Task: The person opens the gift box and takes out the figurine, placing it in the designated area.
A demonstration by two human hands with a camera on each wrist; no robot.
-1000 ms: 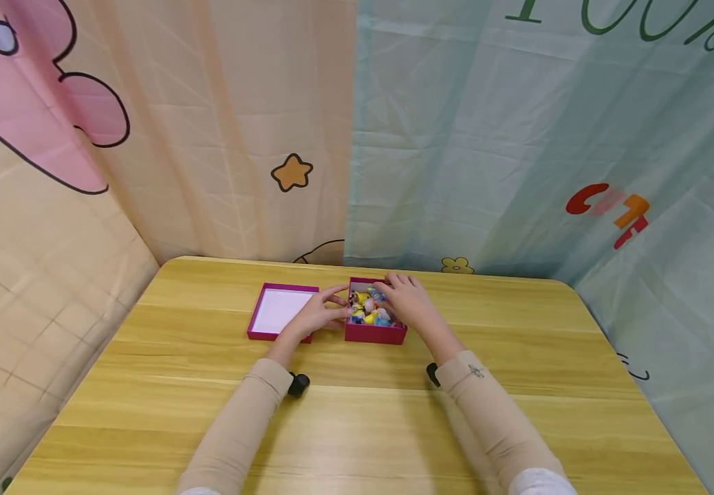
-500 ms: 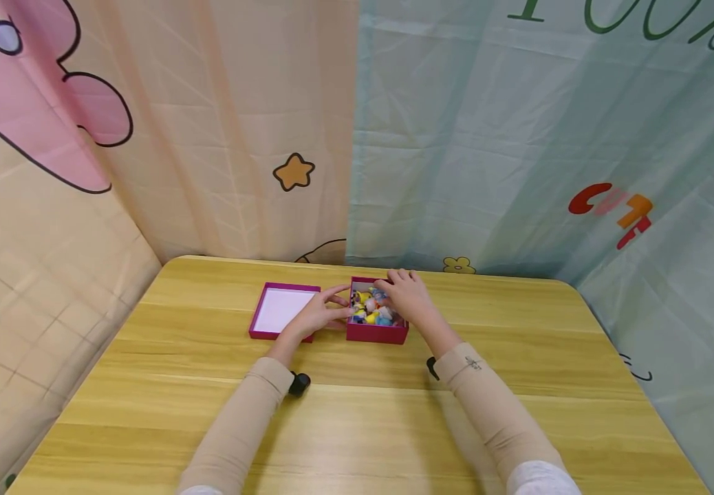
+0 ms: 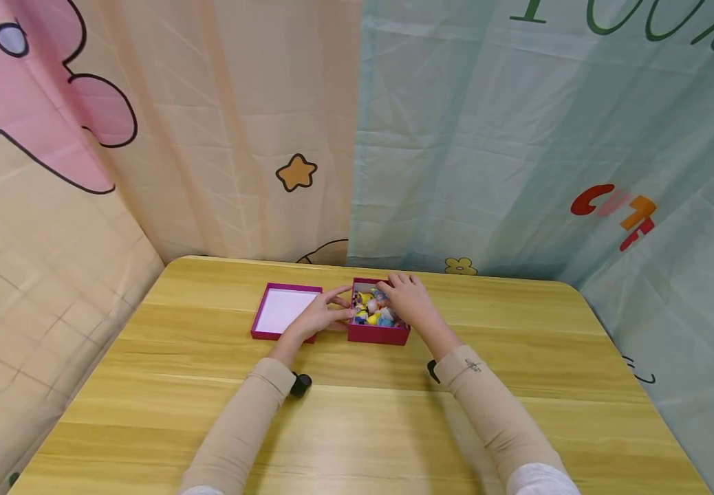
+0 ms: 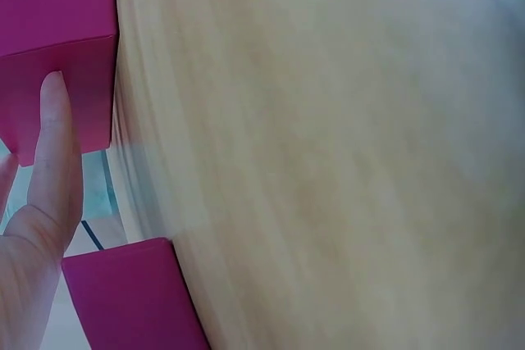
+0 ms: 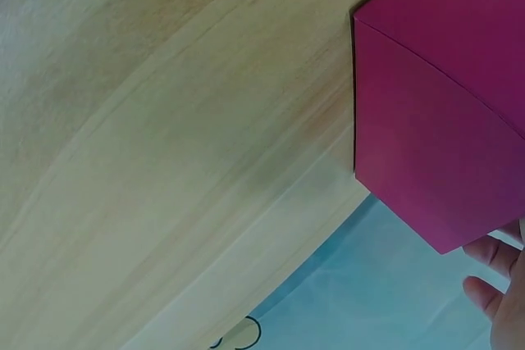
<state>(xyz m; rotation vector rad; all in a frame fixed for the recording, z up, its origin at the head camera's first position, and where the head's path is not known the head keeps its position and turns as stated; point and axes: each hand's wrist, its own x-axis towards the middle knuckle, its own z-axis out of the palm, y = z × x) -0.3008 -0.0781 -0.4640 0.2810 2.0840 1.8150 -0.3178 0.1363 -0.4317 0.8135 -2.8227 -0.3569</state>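
A magenta box [image 3: 379,335] stands on the table, packed with small colourful toy figures [image 3: 371,309], mostly yellow, blue and white. My left hand [image 3: 316,317] is at its left side with fingers extended; one fingertip touches the box's side wall [image 4: 86,92] in the left wrist view. My right hand [image 3: 411,301] lies over the right rim, its thumb side above the figures and other fingers reaching toward the back corner. In the right wrist view, only fingertips [image 5: 490,253] show beside the box wall [image 5: 435,137]. Whether the right hand touches a figure is hidden.
A magenta lid [image 3: 285,309] with a white inside lies left of the box, partly behind my left hand. The wooden table [image 3: 357,426] ends close behind both, against a printed curtain [image 3: 456,172].
Both hands stay almost still at the box, and the box and lid keep their places on the table. The whole head view shifts slightly.
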